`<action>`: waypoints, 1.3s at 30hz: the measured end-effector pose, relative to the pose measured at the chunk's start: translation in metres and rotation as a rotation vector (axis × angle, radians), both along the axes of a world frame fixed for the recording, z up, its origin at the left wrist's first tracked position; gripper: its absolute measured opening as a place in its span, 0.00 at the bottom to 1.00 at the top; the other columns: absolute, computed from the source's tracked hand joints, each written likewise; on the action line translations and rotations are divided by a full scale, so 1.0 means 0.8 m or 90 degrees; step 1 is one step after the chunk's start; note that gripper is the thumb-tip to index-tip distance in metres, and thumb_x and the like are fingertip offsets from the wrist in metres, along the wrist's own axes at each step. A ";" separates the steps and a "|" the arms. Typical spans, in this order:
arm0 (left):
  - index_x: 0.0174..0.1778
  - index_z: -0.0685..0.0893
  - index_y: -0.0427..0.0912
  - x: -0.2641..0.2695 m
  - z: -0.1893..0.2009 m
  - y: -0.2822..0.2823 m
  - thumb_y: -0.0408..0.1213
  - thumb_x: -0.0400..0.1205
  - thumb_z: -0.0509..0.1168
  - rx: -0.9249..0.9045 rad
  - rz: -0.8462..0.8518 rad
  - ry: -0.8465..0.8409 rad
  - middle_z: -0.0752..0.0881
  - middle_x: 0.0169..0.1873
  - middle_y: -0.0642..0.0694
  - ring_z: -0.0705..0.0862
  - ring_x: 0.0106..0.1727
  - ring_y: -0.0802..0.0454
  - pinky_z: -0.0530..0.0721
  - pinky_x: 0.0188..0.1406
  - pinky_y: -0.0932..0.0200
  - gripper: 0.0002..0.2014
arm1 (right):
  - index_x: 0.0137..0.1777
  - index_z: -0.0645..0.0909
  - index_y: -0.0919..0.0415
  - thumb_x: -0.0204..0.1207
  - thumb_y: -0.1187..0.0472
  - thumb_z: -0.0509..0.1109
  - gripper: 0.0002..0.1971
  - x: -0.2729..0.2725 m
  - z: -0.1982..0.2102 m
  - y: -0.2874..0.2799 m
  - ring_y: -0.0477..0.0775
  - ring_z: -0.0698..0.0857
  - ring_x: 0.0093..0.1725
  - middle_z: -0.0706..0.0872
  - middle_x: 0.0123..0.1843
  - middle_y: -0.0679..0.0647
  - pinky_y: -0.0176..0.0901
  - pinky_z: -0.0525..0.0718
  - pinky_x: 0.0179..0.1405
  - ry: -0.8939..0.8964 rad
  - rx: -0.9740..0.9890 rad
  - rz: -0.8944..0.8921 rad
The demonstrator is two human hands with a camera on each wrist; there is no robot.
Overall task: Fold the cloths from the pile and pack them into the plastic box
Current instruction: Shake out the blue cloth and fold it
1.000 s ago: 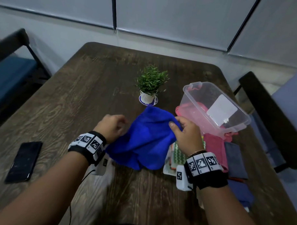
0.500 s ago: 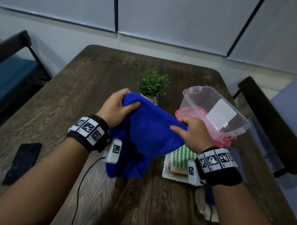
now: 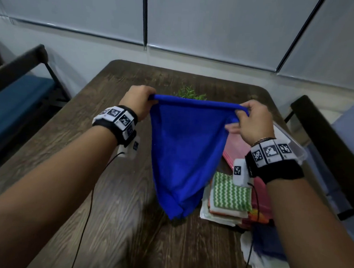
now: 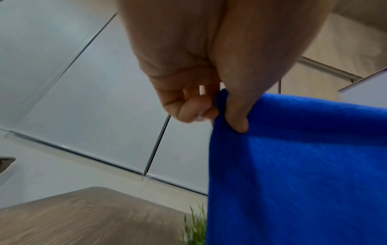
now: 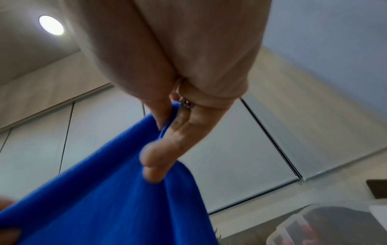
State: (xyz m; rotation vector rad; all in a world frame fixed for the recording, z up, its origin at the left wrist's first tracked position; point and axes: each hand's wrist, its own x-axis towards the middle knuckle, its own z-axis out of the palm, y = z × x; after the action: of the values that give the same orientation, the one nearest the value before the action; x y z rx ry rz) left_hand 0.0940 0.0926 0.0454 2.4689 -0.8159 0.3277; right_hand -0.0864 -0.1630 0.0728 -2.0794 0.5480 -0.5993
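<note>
A blue cloth (image 3: 186, 154) hangs in the middle of the head view, stretched by its top edge between two raised hands. The left hand (image 3: 140, 101) pinches the upper left corner between thumb and curled fingers, which the left wrist view shows plainly. The right hand (image 3: 250, 122) pinches the upper right corner, thumb against the fingers, with some extra fabric bunched under them. The cloth tapers to a point that dangles just above the wooden surface (image 3: 113, 201), so only the top edge is spread; the lower part is gathered.

The step in hand looks like opening out one cloth ahead of its first fold. The pile (image 3: 230, 196), topped by a green zigzag piece, lies at the lower right. The plastic box (image 3: 292, 142) sits further up at the right, mostly hidden behind the right wrist, with something pink inside.

The next move probably calls for shaking or lowering the cloth so that it lies flat on the bare wood at lower centre, clear of the plant (image 3: 190, 94) behind it, then bringing the corners together.
</note>
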 end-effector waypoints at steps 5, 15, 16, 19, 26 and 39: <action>0.51 0.88 0.44 0.007 0.070 -0.018 0.30 0.79 0.62 -0.269 0.090 -0.098 0.91 0.45 0.43 0.87 0.47 0.45 0.79 0.48 0.62 0.12 | 0.45 0.79 0.48 0.82 0.69 0.66 0.13 0.021 0.047 0.005 0.43 0.90 0.41 0.87 0.44 0.48 0.48 0.91 0.49 -0.222 0.019 -0.063; 0.33 0.79 0.43 -0.062 0.062 0.011 0.37 0.72 0.58 -0.472 -0.048 -0.037 0.76 0.25 0.52 0.73 0.28 0.60 0.71 0.31 0.60 0.06 | 0.34 0.81 0.50 0.73 0.66 0.66 0.11 -0.041 0.024 0.027 0.45 0.81 0.33 0.83 0.31 0.48 0.36 0.78 0.35 -0.242 -0.043 0.007; 0.31 0.78 0.40 -0.067 0.036 0.016 0.38 0.71 0.58 -0.420 -0.094 0.044 0.77 0.24 0.51 0.73 0.28 0.58 0.71 0.31 0.58 0.08 | 0.32 0.81 0.50 0.71 0.66 0.65 0.12 -0.048 0.000 0.031 0.42 0.79 0.32 0.83 0.29 0.45 0.34 0.76 0.36 -0.201 -0.046 0.016; 0.24 0.76 0.42 -0.083 -0.058 0.032 0.45 0.67 0.58 -0.113 -0.167 0.309 0.75 0.19 0.55 0.72 0.25 0.58 0.70 0.29 0.58 0.12 | 0.30 0.87 0.56 0.65 0.64 0.61 0.12 -0.071 -0.094 0.047 0.36 0.86 0.40 0.88 0.32 0.40 0.36 0.81 0.44 -0.057 -0.003 0.067; 0.21 0.77 0.42 -0.144 -0.205 0.078 0.49 0.62 0.58 0.364 -0.143 0.602 0.75 0.20 0.51 0.73 0.27 0.50 0.71 0.32 0.59 0.13 | 0.15 0.67 0.53 0.57 0.58 0.62 0.12 -0.127 -0.241 0.078 0.45 0.68 0.22 0.66 0.18 0.48 0.49 0.65 0.30 0.372 0.029 0.303; 0.54 0.85 0.43 -0.122 -0.243 0.123 0.34 0.81 0.64 0.235 -0.012 0.727 0.88 0.46 0.40 0.90 0.45 0.42 0.91 0.37 0.52 0.08 | 0.39 0.80 0.49 0.78 0.60 0.70 0.07 -0.102 -0.237 0.061 0.45 0.84 0.38 0.86 0.38 0.47 0.38 0.76 0.36 0.441 -0.107 0.218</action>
State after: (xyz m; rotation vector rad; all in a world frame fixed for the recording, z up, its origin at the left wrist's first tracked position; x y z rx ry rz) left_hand -0.0035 0.1908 -0.1487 2.3776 -0.3861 -1.2297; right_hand -0.1681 -0.1144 -0.1165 -2.4563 0.5103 0.3042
